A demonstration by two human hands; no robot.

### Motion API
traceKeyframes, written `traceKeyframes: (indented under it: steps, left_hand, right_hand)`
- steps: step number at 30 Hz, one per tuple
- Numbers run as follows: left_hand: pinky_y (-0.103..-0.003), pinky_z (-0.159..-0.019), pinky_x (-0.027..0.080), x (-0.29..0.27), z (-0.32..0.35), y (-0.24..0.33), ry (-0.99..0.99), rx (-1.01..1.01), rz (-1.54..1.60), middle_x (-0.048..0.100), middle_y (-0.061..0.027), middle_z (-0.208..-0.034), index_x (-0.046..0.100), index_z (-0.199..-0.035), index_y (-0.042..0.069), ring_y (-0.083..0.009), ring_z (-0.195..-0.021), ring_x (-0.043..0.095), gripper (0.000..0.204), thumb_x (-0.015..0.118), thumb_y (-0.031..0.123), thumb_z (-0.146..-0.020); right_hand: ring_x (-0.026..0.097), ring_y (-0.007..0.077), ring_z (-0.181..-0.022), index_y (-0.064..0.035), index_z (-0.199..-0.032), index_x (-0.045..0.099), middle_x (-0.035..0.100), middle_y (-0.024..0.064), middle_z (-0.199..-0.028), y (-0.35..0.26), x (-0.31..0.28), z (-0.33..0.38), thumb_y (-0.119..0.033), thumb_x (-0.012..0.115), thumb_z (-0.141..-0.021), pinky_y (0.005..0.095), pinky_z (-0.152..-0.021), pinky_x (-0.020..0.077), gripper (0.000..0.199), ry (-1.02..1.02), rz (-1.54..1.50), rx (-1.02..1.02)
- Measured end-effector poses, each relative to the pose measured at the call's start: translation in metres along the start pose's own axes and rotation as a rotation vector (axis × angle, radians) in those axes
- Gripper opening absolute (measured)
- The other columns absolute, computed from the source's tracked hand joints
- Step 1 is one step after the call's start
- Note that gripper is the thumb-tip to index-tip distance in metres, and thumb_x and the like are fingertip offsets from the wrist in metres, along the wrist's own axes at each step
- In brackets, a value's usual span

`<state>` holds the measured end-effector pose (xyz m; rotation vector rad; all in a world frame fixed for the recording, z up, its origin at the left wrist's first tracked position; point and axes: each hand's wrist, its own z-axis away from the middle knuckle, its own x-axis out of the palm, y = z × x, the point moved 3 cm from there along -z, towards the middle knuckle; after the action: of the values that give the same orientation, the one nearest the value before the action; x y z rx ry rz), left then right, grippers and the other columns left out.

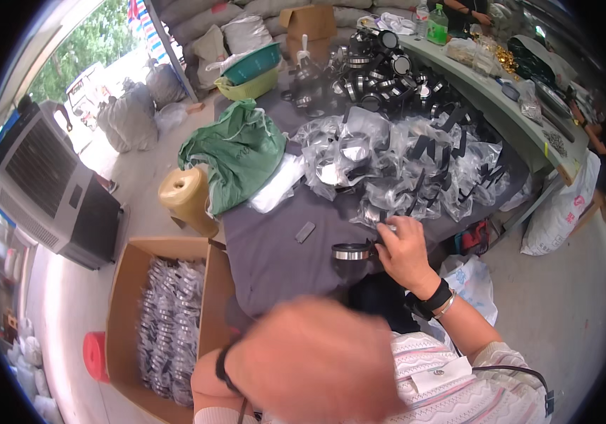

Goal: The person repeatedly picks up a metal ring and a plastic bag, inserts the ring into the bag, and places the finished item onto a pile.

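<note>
1. Grey cloth covers the table [275, 261], and near its front edge lies a small round metal-and-black sieve [351, 251] with a short dark handle.
2. The right hand [402, 253] sits just right of the sieve, its fingers curled shut on the handle end, so the sieve's body lies to the left of the fingers and its long axis runs left to right.
3. The right forearm comes in from the lower right, with a black watch at the wrist and the knuckles turned up.
4. The left hand [313, 360] is raised close to the camera, a large blur; I cannot tell whether its fingers are apart or together, and nothing shows in it. It is the farther hand from the sieve.
5. Beyond the right hand, a heap of bagged sieves [402, 169] in clear plastic spreads across the cloth, touching the fingertips' far side.
6. To the left, beside the table, an open cardboard box [169, 318] holds more bagged pieces.
</note>
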<state>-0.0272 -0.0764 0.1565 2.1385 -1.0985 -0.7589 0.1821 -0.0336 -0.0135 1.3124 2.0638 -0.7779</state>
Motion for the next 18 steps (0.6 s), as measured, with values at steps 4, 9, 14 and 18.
traceKeyframes:
  steps: [4,9,14,18]
  left_hand:
    - [-0.022,-0.060,0.046,-0.088,0.001,-0.081,0.653,-0.411,-0.493,0.063,-0.0056,-0.069,0.065,-0.083,-0.003,-0.0079,-0.066,0.058,0.011,0.060,0.005,-0.079]
    - [-0.031,-0.065,0.047,-0.188,0.069,-0.197,0.743,-0.559,-0.966,0.065,-0.0111,-0.076,0.068,-0.082,0.001,-0.0217,-0.068,0.061,0.012,0.066,0.009,-0.073]
    - [-0.041,-0.073,0.048,-0.201,0.077,-0.244,0.479,-0.738,-1.312,0.063,-0.0184,-0.089,0.069,-0.085,0.003,-0.0353,-0.081,0.061,0.022,0.068,0.021,-0.072]
    - [-0.043,-0.072,0.047,-0.188,0.064,-0.264,0.245,-0.944,-1.391,0.061,-0.0207,-0.092,0.067,-0.078,0.000,-0.0354,-0.084,0.060,0.024,0.066,0.024,-0.074]
  right_hand:
    - [0.056,0.0308,-0.096,0.0012,-0.105,0.055,0.057,0.0164,-0.103,0.006,0.016,0.002,-0.007,0.067,-0.065,0.0447,-0.089,0.0398,0.043,-0.144,-0.197,-0.238]
    - [0.054,0.0286,-0.081,-0.0023,-0.095,0.056,0.058,0.0104,-0.087,0.001,0.032,-0.003,-0.016,0.069,-0.067,0.0382,-0.078,0.0411,0.033,-0.314,-0.216,-0.261]
    - [0.053,0.0279,-0.079,-0.0046,-0.089,0.057,0.056,0.0095,-0.085,0.012,0.036,-0.002,-0.020,0.069,-0.069,0.0366,-0.074,0.0399,0.028,-0.243,-0.313,-0.166]
    - [0.053,0.0267,-0.082,-0.0053,-0.087,0.058,0.057,0.0089,-0.089,0.018,0.039,-0.003,-0.021,0.069,-0.068,0.0359,-0.074,0.0399,0.027,-0.232,-0.361,-0.133]
